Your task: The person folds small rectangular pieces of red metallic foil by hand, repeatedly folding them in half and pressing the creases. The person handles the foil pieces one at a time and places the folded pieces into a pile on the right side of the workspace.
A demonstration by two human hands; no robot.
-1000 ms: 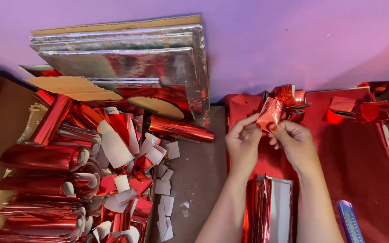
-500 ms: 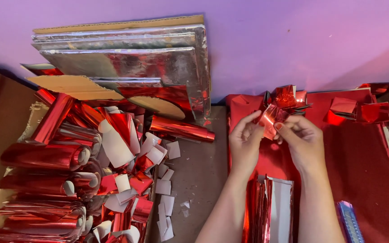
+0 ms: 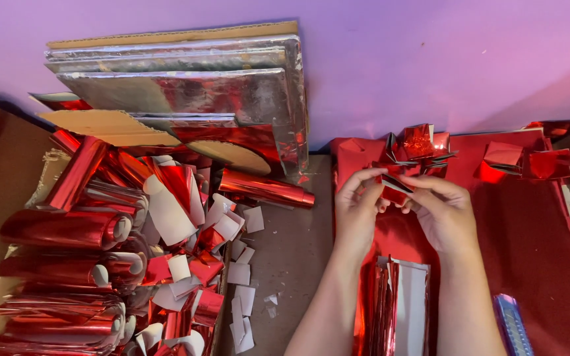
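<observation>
Foil piece: a small folded red foil piece (image 3: 396,186) sits right of centre in the frame, pinched between both hands above a red foil sheet (image 3: 529,237).
Left hand: the left hand (image 3: 357,211) grips the piece's left end with thumb and fingertips closed on it.
Right hand: the right hand (image 3: 444,214) pinches the right end, fingers curled narrow around it.
Just above: a cluster of folded red foil pieces (image 3: 420,146) lies touching the hands' work.
Upper right: two more red foil squares (image 3: 529,161) lie on the sheet.
Below the hands: a stack of red foil strips (image 3: 390,306) lies between the forearms.
Left half: red foil rolls (image 3: 67,227) and white paper scraps (image 3: 239,254).
Upper left: silver foil boards (image 3: 186,86) lean against the purple wall (image 3: 443,59).
</observation>
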